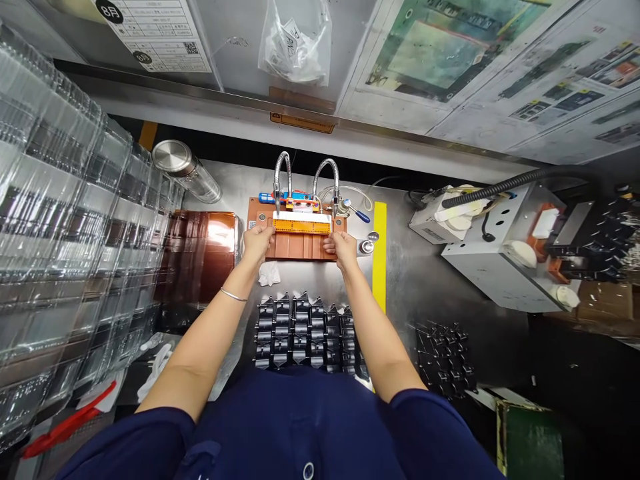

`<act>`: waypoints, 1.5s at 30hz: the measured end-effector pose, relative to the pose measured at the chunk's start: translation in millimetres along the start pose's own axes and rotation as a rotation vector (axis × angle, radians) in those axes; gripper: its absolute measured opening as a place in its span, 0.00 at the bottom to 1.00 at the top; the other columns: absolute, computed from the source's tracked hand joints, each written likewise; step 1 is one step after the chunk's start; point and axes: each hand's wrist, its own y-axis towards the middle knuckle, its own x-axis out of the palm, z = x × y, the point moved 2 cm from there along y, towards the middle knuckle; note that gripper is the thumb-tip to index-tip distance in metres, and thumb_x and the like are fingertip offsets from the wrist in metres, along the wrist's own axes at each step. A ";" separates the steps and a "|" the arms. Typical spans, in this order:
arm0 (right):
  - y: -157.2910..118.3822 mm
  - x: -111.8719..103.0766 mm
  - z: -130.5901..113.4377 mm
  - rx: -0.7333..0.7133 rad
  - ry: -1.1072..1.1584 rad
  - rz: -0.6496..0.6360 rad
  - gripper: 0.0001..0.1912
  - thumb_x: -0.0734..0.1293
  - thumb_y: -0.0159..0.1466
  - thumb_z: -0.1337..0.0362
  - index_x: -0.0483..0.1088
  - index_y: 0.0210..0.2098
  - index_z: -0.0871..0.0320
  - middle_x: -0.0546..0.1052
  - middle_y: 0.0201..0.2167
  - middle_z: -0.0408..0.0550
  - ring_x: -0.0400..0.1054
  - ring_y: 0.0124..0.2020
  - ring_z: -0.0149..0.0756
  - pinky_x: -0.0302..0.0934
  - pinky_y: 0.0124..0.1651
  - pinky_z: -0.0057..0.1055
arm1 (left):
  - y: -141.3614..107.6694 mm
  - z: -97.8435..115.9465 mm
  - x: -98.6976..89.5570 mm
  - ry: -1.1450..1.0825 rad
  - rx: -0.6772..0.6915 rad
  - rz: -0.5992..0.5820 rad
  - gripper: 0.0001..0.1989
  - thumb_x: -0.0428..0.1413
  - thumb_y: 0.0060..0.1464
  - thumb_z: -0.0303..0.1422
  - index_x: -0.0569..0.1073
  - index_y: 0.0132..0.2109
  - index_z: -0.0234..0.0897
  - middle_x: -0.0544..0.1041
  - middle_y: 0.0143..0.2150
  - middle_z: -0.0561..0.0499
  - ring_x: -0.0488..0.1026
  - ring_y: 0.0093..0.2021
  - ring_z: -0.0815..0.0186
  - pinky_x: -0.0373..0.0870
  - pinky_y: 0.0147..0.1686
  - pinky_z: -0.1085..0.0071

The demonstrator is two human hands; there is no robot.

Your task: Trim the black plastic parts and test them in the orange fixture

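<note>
Flat orange strip [303, 227] runs long axis left-right over reddish-brown rectangular fixture [299, 248] — white edge faces away; left hand [258, 243], right hand [343, 248] pinch opposite ends, fingers nearly closed.

This looks like a factory assembly station: a metal bench [403, 280] marked with yellow tape [380, 260] carries a brown fixture [300, 250] and rows of identical black parts [300, 333], beside stacked clear trays [75, 200], under posted printed sheets [163, 33].
</note>
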 end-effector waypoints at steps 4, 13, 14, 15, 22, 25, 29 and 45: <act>1.1 -0.1 1.1 -0.002 0.007 0.005 0.04 0.62 0.57 0.71 0.62 0.25 0.62 0.72 0.16 0.40 0.64 0.14 0.23 0.57 0.16 0.17 | 1.8 0.8 0.6 0.000 0.012 -0.002 0.08 0.56 0.41 0.29 0.64 0.21 0.35 0.63 0.12 0.57 0.53 0.12 0.77 0.47 0.13 0.79; 0.3 1.5 0.4 -0.007 0.009 0.005 0.05 0.62 0.58 0.72 0.62 0.26 0.63 0.71 0.16 0.40 0.64 0.14 0.23 0.56 0.16 0.16 | 4.6 -2.1 0.6 0.030 0.038 0.012 0.09 0.57 0.41 0.31 0.64 0.21 0.35 0.63 0.12 0.57 0.53 0.12 0.76 0.46 0.13 0.79; 0.5 1.6 0.3 -0.007 0.005 0.004 0.04 0.62 0.58 0.72 0.62 0.26 0.62 0.71 0.16 0.40 0.63 0.14 0.23 0.56 0.16 0.16 | 4.5 -2.0 0.7 0.034 0.042 0.014 0.09 0.58 0.40 0.31 0.64 0.21 0.35 0.63 0.12 0.57 0.53 0.12 0.76 0.46 0.12 0.79; 0.8 1.6 0.3 -0.008 0.006 0.004 0.04 0.62 0.58 0.71 0.62 0.26 0.62 0.71 0.16 0.40 0.63 0.14 0.23 0.56 0.16 0.16 | 4.4 -1.8 0.8 0.037 0.047 0.016 0.09 0.58 0.40 0.31 0.64 0.21 0.35 0.63 0.12 0.57 0.53 0.12 0.76 0.46 0.12 0.79; 2.7 1.4 -0.2 0.021 -0.002 0.027 0.06 0.62 0.58 0.73 0.62 0.25 0.62 0.71 0.15 0.39 0.63 0.14 0.23 0.56 0.15 0.16 | 3.3 -2.0 1.7 0.028 0.059 0.010 0.08 0.57 0.41 0.31 0.65 0.22 0.35 0.63 0.12 0.58 0.53 0.11 0.76 0.46 0.12 0.79; 2.8 0.7 0.0 0.015 -0.007 0.018 0.06 0.63 0.58 0.72 0.62 0.25 0.62 0.71 0.15 0.39 0.63 0.14 0.23 0.56 0.15 0.16 | 3.6 -3.2 1.1 0.030 0.066 0.010 0.08 0.57 0.41 0.31 0.65 0.22 0.35 0.63 0.13 0.58 0.53 0.12 0.76 0.46 0.12 0.79; 2.5 -0.5 1.1 -0.001 -0.001 0.004 0.06 0.64 0.58 0.71 0.62 0.25 0.62 0.71 0.16 0.40 0.63 0.14 0.23 0.57 0.16 0.17 | 2.9 -4.7 0.3 0.037 0.058 0.013 0.08 0.58 0.41 0.31 0.65 0.23 0.35 0.63 0.13 0.58 0.54 0.11 0.76 0.46 0.12 0.79; -82.0 -165.5 91.1 -0.314 -0.575 0.319 0.27 0.70 0.49 0.49 0.69 0.42 0.62 0.75 0.45 0.57 0.70 0.49 0.44 0.65 0.53 0.44 | -17.2 -1.8 -46.4 0.095 -0.075 -0.111 0.10 0.54 0.56 0.32 0.71 0.31 0.29 0.70 0.18 0.53 0.60 0.13 0.77 0.53 0.13 0.81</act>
